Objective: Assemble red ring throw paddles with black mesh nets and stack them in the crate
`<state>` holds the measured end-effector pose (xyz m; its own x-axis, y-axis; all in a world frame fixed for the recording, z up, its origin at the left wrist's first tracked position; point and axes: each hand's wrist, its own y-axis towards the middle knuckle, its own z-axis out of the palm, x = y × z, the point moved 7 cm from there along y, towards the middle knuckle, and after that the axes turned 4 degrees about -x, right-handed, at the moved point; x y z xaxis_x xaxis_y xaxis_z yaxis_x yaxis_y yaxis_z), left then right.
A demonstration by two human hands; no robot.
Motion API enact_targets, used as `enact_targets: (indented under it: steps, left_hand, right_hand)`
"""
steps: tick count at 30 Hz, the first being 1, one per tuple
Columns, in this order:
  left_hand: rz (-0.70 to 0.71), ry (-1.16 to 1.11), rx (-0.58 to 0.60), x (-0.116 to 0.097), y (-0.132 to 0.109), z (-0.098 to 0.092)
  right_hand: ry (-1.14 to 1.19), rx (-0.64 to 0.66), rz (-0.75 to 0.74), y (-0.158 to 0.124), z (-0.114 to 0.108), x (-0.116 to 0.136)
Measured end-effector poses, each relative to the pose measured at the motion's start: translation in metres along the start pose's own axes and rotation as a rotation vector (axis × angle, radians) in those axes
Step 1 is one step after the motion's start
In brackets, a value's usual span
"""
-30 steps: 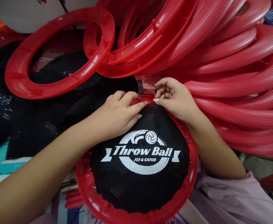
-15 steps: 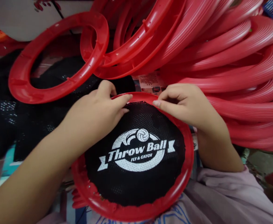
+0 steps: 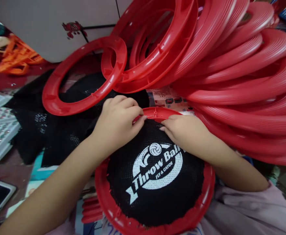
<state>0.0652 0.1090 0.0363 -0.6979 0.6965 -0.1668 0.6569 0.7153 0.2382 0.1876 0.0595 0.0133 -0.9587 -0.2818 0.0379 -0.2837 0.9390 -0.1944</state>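
Head camera looks steeply down, close over left hand (image 3: 115,122) and right hand (image 3: 182,133).

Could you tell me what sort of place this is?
Probably a toy-assembly workshop: piled identical red rings, loose black mesh, and left hand and right hand fitting printed mesh into a frame.

The left hand (image 3: 118,122) curls its fingers (image 3: 130,103) over the far rim of a red ring frame (image 3: 157,113), thumb on the edge of the black mesh (image 3: 157,202) stretched across it and printed "Throw Ball". Just beside it, the right hand (image 3: 182,133) presses bent fingertips onto the same mesh edge. A stack of red rings (image 3: 243,81) leans behind, and a loose red ring (image 3: 57,98) lies on a pile of black netting (image 3: 35,130).
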Motion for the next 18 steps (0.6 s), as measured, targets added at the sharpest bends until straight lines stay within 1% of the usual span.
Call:
enact_targets:
  steps: [4,8,10,13,15,18]
  left_hand:
    - [-0.002,-0.249,0.030,0.005,0.005,0.015]
    - [-0.012,-0.415,0.080,0.007,0.006,0.021]
    - [-0.049,-0.505,0.079,0.009,0.006,0.022]
    - [-0.131,-0.639,0.050,0.015,0.007,0.023]
    - [-0.181,-0.667,0.026,0.018,0.007,0.022]
    - [-0.240,-0.609,0.010,0.023,0.008,0.023]
  right_hand:
    - [0.016,-0.032,0.019,0.000,0.000,-0.001]
    - [0.125,-0.204,0.003,-0.001,-0.011,-0.004]
    - [0.187,-0.267,0.013,-0.002,-0.015,-0.008]
    - [0.308,-0.279,0.023,0.000,-0.016,-0.014]
    - [0.386,-0.280,-0.035,0.001,-0.016,-0.014]
    - [0.427,-0.301,-0.156,0.002,-0.015,-0.010]
